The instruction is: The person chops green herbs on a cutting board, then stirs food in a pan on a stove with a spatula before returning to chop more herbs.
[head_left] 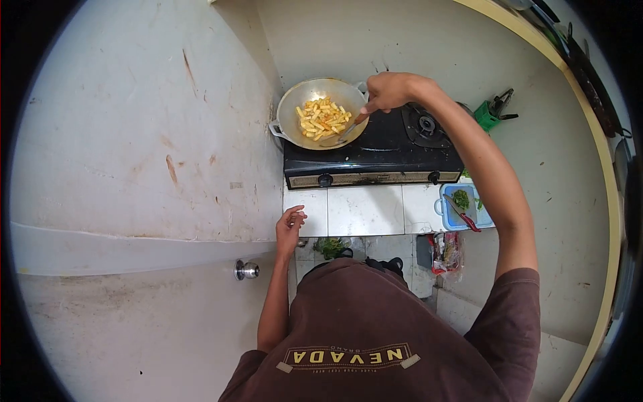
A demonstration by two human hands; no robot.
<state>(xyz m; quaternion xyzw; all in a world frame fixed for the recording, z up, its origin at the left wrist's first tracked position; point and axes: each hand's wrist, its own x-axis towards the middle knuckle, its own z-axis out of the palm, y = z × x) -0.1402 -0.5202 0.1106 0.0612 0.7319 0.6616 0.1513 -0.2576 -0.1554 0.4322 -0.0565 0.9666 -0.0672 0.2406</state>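
Note:
A round metal wok (289, 107) with two handles rests on the left side of a black gas stove (385, 153). Yellow-brown fried pieces (323, 118) lie together inside it. My right hand (390, 91) is closed around the handle of a spatula (353, 126), above the wok's right edge. The spatula's blade reaches down into the wok, at the lower right of the pieces. My left hand (291, 224) hangs at the left end of the white tiled counter, fingers curled but apart, with nothing seen in it.
On the counter's right a blue tray (446, 209) holds chopped greens (461, 198) and a red-handled knife (467, 220). A green utensil holder (485, 116) is at the right wall. Left, a door knob (246, 270); below the counter, leafy greens (329, 248) and a red container (439, 262).

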